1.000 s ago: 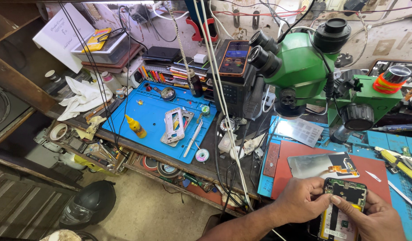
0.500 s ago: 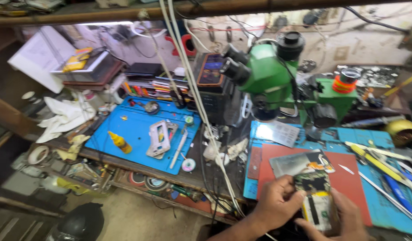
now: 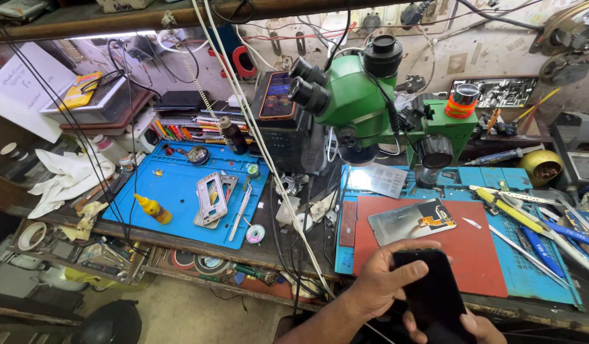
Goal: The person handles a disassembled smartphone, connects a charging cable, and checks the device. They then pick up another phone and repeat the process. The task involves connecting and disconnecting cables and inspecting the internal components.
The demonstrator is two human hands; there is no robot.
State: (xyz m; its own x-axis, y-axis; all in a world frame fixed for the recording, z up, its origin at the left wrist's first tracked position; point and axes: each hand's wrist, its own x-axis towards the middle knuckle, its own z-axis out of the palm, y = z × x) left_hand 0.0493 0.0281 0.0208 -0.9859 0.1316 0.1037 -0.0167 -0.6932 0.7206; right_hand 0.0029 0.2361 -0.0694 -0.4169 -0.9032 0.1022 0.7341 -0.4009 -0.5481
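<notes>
My left hand (image 3: pixel 385 281) grips a black phone (image 3: pixel 433 296) by its left edge, dark glossy side up, over the near edge of a red work mat (image 3: pixel 486 255). My right hand (image 3: pixel 482 326) supports the phone from below at the bottom of the view; only its fingers show. A detached silver screen panel (image 3: pixel 411 220) with an orange flex cable lies on the red mat just beyond the phone.
A green stereo microscope (image 3: pixel 364 95) stands behind the mat. Tweezers and screwdrivers (image 3: pixel 537 229) lie at the right on a blue mat. Another blue mat (image 3: pixel 180 191) at the left holds phone frames (image 3: pixel 211 197), a yellow bottle (image 3: pixel 153 209) and small parts. White cables (image 3: pixel 269 159) hang across the middle.
The phone has been turned over: its open inside with the circuit board showed earlier, the black side shows now. The view has shifted left and down.
</notes>
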